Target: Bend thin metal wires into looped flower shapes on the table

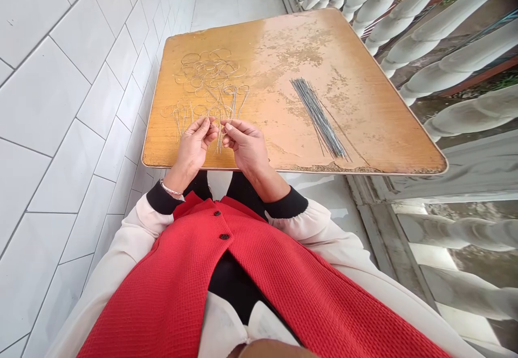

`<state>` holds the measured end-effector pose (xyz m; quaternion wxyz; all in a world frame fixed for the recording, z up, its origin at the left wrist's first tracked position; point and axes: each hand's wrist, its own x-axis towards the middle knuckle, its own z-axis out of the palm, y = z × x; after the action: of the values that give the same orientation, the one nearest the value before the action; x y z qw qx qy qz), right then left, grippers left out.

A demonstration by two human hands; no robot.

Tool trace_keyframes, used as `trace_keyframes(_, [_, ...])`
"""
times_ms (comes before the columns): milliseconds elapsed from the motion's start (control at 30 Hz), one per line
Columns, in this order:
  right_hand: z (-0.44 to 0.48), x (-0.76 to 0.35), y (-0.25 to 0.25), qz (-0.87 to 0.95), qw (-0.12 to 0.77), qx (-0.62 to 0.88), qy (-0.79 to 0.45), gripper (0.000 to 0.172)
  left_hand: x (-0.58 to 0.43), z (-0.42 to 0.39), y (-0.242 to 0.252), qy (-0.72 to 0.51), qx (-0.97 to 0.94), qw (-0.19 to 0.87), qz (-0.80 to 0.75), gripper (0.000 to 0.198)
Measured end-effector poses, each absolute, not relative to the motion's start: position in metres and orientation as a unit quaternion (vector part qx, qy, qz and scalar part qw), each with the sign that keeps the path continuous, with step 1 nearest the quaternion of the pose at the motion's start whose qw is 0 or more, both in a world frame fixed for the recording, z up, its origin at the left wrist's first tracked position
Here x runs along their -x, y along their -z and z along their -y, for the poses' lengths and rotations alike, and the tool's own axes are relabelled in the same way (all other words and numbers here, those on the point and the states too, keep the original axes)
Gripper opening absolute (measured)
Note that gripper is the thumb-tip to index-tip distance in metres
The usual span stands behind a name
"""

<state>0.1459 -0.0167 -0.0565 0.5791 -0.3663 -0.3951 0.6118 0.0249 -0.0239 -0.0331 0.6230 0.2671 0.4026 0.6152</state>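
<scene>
Head view: we pinch a thin wire (219, 141) between the fingers of our left hand (193, 147) and right hand (246, 146), just inside the near edge of the counter (364, 131). Bent wire loops (206, 80) lie just beyond the fingers, toward the counter's left edge. A bundle of straight wires (319, 117) lies to the right, with bare counter between it and our hands and open room up to the far edge.

Even daylight from my right, past the balustrade (457, 61); faint shadows, wide-angle bowing at frame edges, focus sharp throughout.
</scene>
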Motion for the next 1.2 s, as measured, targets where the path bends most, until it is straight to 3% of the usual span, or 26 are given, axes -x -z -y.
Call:
trace_keyframes(867, [0.021,-0.153,0.057,0.457,0.545,0.394,-0.582,0.034,-0.022,0.03,0.041,-0.605,-0.325,0.587,-0.429,0.009])
trace_keyframes(967, [0.019,-0.153,0.059,0.434,0.545,0.391,-0.602,0.033,-0.015,0.031,0.044,-0.599,-0.395,0.527,-0.454,0.005])
trace_keyframes(1100, [0.017,-0.154,0.059,0.418,0.541,0.394,-0.614,0.031,-0.002,0.035,0.042,-0.604,-0.509,0.364,-0.493,0.021])
trace_keyframes(1200, [0.018,-0.154,0.058,0.422,0.531,0.402,-0.615,0.028,0.004,0.036,0.035,-0.555,-0.569,0.346,-0.499,0.019])
